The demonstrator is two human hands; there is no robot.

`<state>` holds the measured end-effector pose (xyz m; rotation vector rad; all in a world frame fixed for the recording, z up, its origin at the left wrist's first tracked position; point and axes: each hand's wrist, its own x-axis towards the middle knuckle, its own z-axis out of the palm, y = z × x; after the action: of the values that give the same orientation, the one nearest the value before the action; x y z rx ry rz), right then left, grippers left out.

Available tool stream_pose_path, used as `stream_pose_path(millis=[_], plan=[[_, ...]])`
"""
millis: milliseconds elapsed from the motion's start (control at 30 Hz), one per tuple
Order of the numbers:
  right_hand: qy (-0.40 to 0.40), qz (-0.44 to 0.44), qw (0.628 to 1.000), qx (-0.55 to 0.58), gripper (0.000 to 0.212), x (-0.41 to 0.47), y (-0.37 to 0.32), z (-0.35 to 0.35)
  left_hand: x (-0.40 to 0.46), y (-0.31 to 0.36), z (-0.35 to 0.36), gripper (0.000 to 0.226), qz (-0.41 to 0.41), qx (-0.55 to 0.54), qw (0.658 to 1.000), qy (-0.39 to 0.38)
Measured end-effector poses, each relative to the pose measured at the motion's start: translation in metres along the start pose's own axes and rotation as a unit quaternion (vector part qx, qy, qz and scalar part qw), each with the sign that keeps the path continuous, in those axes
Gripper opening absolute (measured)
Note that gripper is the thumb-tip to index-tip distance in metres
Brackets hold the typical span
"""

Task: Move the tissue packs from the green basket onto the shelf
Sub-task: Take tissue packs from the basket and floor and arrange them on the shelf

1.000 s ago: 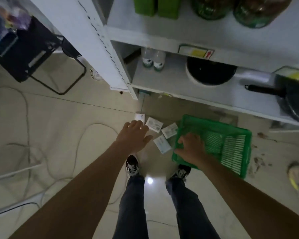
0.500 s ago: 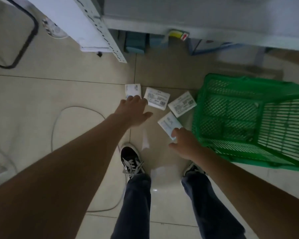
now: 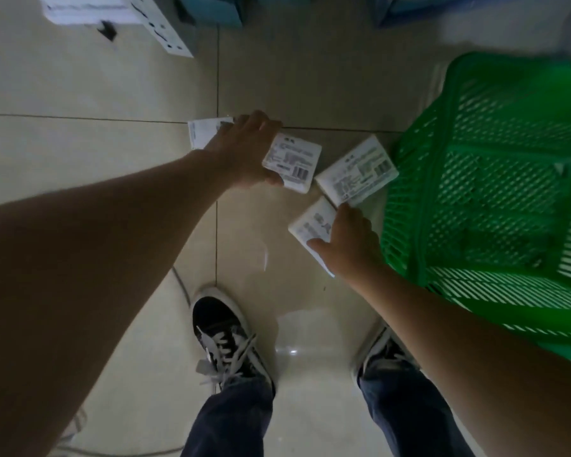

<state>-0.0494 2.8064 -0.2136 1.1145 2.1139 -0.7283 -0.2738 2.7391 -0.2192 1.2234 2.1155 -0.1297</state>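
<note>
Several white tissue packs lie on the tiled floor left of the green basket (image 3: 495,179), which is tipped on its side with nothing visible inside. My left hand (image 3: 244,153) grips one tissue pack (image 3: 294,161) between thumb and fingers, with another pack (image 3: 205,133) partly hidden behind it. My right hand (image 3: 350,242) closes on a nearer tissue pack (image 3: 314,222). A fourth pack (image 3: 356,174) lies free between my hands, next to the basket. Only the white foot of the shelf (image 3: 112,14) shows at the top left.
My two feet in dark sneakers (image 3: 225,341) stand just below the packs. Blue boxes (image 3: 211,8) sit under the shelf at the top. A thin cable (image 3: 182,288) runs across the floor on the left.
I have bent lower, so the floor looks closer. My left hand shifted right from the far-left pack and took hold of the one beside it. My right hand closed on the near pack.
</note>
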Motion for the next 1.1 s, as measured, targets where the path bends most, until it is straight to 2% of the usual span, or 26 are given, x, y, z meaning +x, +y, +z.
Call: stream_pose_path(millis=[100,167,300,400,533,667,733,867,967,1100], plan=[[0.008,0.019,0.999,0.025,0.08,0.013,0.001,0.0,0.02,-0.003,0.001,0.121,0.003,-0.015,1.0,-0.01],[0.002,0.018,0.999,0.046,0.075,0.017,0.004,0.001,0.025,-0.007,0.005,0.123,-0.007,-0.018,0.999,-0.031],[-0.018,0.04,0.997,0.059,0.079,0.012,0.011,0.005,0.011,-0.011,0.02,0.104,-0.018,0.011,1.0,-0.021],[-0.05,0.096,0.989,0.098,0.087,0.006,0.01,0.016,-0.012,-0.012,0.039,0.096,-0.037,-0.036,0.998,-0.034],[-0.075,0.143,0.964,0.211,0.081,0.004,0.011,0.037,-0.041,-0.009,0.081,0.087,-0.086,-0.116,0.988,-0.047],[-0.053,0.153,0.921,0.354,0.073,0.009,0.018,0.046,-0.07,0.002,0.119,0.088,-0.192,-0.274,0.942,-0.003],[-0.055,0.153,0.91,0.381,0.074,0.013,0.02,0.047,-0.083,0.009,0.135,0.082,-0.24,-0.331,0.913,0.019],[-0.109,0.171,0.896,0.395,0.083,0.023,0.021,0.05,-0.097,0.025,0.152,0.08,-0.295,-0.442,0.846,0.047],[-0.136,0.166,0.903,0.371,0.084,0.024,0.028,0.049,-0.103,0.031,0.157,0.088,-0.327,-0.485,0.811,0.023],[-0.128,0.141,0.931,0.313,0.084,0.01,0.032,0.043,-0.12,0.034,0.157,0.073,-0.344,-0.508,0.79,-0.012]])
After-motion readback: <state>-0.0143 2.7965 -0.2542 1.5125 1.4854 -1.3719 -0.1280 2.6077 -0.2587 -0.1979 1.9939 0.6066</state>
